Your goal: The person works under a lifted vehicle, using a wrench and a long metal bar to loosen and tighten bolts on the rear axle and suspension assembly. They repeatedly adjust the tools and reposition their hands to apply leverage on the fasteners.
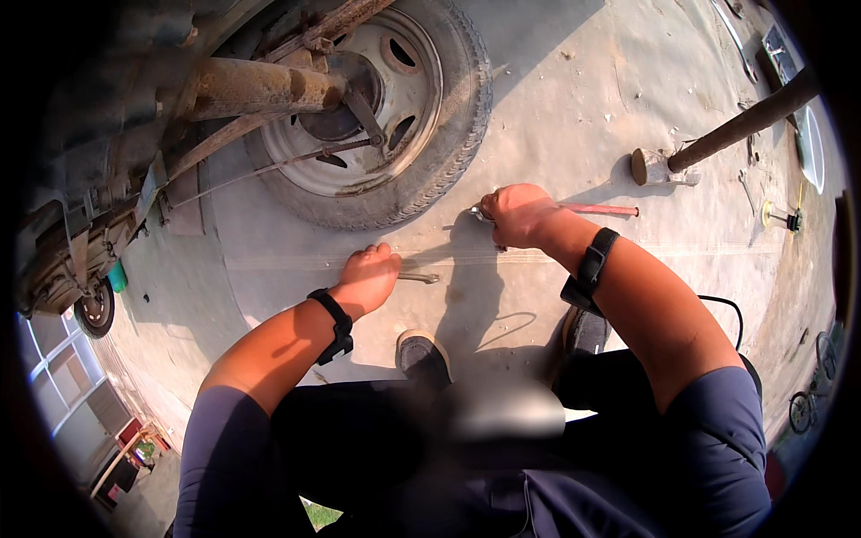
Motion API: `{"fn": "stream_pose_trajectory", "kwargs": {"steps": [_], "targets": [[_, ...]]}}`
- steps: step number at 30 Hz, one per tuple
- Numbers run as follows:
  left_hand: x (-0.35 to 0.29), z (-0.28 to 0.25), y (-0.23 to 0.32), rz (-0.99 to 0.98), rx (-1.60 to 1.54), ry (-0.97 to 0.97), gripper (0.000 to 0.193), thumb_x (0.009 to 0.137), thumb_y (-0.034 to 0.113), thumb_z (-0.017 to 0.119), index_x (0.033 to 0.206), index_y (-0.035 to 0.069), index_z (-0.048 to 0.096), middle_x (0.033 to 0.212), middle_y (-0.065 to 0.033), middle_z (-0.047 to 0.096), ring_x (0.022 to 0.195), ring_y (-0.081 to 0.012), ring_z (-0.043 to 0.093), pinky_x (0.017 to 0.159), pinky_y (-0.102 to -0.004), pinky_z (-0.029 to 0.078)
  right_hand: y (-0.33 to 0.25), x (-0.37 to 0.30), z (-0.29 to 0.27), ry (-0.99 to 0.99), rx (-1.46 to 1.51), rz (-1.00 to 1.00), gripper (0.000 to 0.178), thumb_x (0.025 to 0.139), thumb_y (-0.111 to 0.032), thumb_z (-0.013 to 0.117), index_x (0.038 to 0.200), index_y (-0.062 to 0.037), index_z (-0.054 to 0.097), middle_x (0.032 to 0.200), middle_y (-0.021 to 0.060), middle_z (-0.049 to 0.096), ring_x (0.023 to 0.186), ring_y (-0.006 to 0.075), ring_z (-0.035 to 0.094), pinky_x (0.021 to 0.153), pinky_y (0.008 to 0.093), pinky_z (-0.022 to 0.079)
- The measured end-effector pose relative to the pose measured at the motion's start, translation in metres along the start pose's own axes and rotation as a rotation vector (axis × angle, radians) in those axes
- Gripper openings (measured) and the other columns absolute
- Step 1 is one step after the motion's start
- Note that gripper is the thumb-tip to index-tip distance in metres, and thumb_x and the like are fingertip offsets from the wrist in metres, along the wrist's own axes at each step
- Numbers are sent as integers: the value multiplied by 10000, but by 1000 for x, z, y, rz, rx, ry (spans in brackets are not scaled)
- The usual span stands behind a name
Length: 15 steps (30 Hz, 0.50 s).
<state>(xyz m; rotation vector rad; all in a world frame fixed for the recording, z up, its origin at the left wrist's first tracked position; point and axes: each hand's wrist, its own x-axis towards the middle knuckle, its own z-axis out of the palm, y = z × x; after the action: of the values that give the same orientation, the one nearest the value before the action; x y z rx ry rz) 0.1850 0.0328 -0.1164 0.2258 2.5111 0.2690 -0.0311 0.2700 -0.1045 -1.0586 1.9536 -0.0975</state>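
Observation:
My left hand [369, 280] is closed round a metal wrench [420, 278]. The open-jaw end of the wrench sticks out to the right of my fingers. To the right and slightly farther off, my right hand [523, 215] grips a tool with a red handle [603, 210]. Its metal head shows past my fingers, but my hand hides the middle, so its exact kind is unclear. Both hands are low over the ground, just on the near side of a big tyre [395, 215] on a pale steel wheel [421, 90].
A rusty axle tube [260, 88] and undercarriage fill the upper left. At right a sledgehammer-like tool with a thick round handle [744, 123] rests on the concrete. Small tools and a yellow-and-black object [782, 217] lie beyond. My shoe [423, 359] is below the wrench.

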Motion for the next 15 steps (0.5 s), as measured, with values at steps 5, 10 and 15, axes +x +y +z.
{"fn": "stream_pose_trajectory", "kwargs": {"steps": [5, 10, 15], "targets": [[2, -36, 0, -48, -162, -315, 141, 870, 86, 557, 954, 3, 632, 927, -183, 659, 898, -367, 655, 792, -444, 524, 10, -5, -56, 70, 289, -38, 239, 754, -199, 671, 920, -26, 667, 794, 169, 689, 783, 310, 695, 738, 404, 551], [-5, -97, -8, -205, -785, -446, 237, 1005, 226, 537, 984, 11, 635, 718, -79, 607, 664, -201, 609, 660, -354, 503, 30, -11, -133, 34, 998, -29, 149, 926, -212, 659, 913, -66, 683, 726, 4, 644, 613, 115, 657, 582, 237, 531], [-33, -176, -23, -394, -1035, -48, 230, 1042, 227, 510, 1023, 28, 625, 672, 1, 564, 566, -71, 524, 553, -255, 449, 21, 2, -163, 410, 1326, -108, 225, 976, -274, 626, 938, -60, 685, 758, 16, 657, 620, 118, 661, 586, 226, 542]]}}
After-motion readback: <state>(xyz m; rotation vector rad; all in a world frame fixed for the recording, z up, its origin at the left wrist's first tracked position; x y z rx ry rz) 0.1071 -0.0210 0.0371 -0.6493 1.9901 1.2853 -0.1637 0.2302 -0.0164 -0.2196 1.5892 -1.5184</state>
